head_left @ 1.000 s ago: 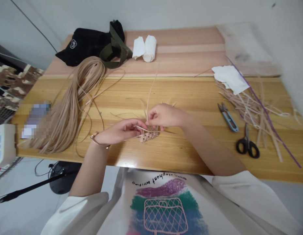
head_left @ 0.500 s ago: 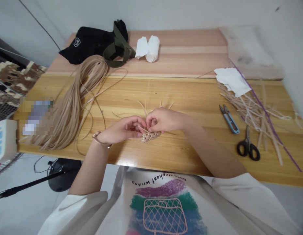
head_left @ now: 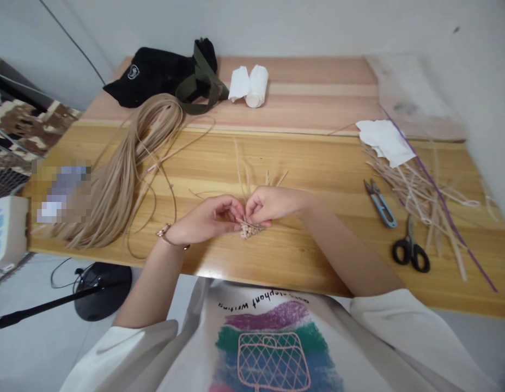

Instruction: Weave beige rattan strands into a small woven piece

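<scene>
My left hand (head_left: pixel 211 219) and my right hand (head_left: pixel 273 206) meet low over the table, fingertips pinching a small woven piece of pale cane strips (head_left: pixel 249 231). Most of that piece is hidden under my fingers, with only its near end showing. Loose strip ends (head_left: pixel 272 178) fan out beyond my right hand, and a thin strip crosses under my left fingertips. A rose-gold bracelet (head_left: pixel 168 238) circles my left wrist. To the left of my left hand lies a long hank of tan cane strips (head_left: pixel 121 174).
Blue-handled thread snips (head_left: pixel 381 204), black-handled scissors (head_left: pixel 411 250) and a heap of cut strips (head_left: pixel 419 190) with a purple strip lie to the right. A black bag (head_left: pixel 154 73) and white rolls (head_left: pixel 252 86) stand at the back. A blurred bottle (head_left: pixel 62 193) lies left.
My hands have drawn closer together and now cover more of the woven piece. The whole scene has shifted slightly in view as my head moved.
</scene>
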`<state>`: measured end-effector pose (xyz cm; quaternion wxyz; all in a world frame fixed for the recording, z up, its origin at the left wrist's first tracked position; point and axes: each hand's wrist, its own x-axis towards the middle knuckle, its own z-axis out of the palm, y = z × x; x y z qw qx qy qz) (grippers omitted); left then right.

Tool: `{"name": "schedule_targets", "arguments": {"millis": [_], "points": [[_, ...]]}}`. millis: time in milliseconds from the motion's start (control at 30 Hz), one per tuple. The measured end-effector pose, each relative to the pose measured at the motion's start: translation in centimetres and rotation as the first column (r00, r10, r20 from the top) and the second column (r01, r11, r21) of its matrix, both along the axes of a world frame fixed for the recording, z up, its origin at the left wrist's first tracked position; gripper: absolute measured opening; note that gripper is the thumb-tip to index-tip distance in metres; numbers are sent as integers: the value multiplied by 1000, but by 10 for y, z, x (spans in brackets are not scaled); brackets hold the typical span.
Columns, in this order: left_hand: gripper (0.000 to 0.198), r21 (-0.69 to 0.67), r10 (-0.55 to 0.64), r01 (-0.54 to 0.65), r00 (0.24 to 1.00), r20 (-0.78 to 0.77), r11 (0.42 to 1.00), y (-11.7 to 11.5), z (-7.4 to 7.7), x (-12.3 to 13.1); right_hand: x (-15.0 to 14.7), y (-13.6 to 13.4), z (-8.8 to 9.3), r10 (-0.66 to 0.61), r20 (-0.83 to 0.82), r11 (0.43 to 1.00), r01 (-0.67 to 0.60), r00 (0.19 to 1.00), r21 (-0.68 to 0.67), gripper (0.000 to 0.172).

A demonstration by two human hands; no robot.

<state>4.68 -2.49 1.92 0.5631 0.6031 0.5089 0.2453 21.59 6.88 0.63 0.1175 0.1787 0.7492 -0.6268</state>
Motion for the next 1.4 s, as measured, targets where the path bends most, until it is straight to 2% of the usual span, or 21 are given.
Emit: {"name": "schedule_targets", "arguments": {"millis": [100,267,367,467,600,733,833,900,933,1033,1100,1167,1233,1267,1333,1400], "points": [[17,128,59,-42,990,-130,991,-4,4,5,-1,0,-1,-71,49,997,71,996,3,13],[18,280,174,-110,960,-218,954,-14,0,12,-2,-2,-4,-171,65,985,170,983,17,9],[18,362,239,-140,939,-246,921,-19,-3,14,-2,-2,-6,-185,44,982,183,982,37,4],[15,461,262,-111,924,-277,880,-21,-4,13,-3,-3,-6,-166,23,984,165,986,63,5],[14,551,260,-27,900,-349,834,-21,-3,11,-3,-3,-4,-167,16,983,165,986,84,8],[16,649,322,82,817,-478,756,-30,6,15,-3,-4,-2,-181,21,981,180,983,67,12],[14,711,363,287,703,-612,642,-46,5,28,-2,-6,1,-234,40,969,230,971,85,13],[13,695,375,424,618,-691,581,-57,-4,37,-2,-9,5,-284,62,952,274,957,139,14],[11,673,374,457,584,-720,582,-62,-10,41,-3,-10,8,-304,73,943,289,950,168,15],[9,601,363,486,499,-787,634,-70,-30,48,-1,-13,18,-354,101,916,323,930,240,23],[10,585,357,488,484,-799,648,-72,-38,48,4,-14,27,-421,83,874,380,903,304,35],[11,572,331,481,496,-802,665,-71,-40,47,11,-16,37,-493,15,799,446,870,403,38],[12,563,287,421,557,-779,711,-70,-36,45,21,-23,46,-493,-58,724,446,868,526,26],[12,558,256,359,620,-742,748,-68,-32,44,26,-28,49,-450,-68,706,401,890,583,20],[12,532,204,188,779,-592,826,-65,-23,42,35,-40,52,-332,-20,731,271,943,627,19],[11,467,188,32,890,-415,884,-61,-15,40,41,-52,51,-259,14,759,194,966,622,19]]}}
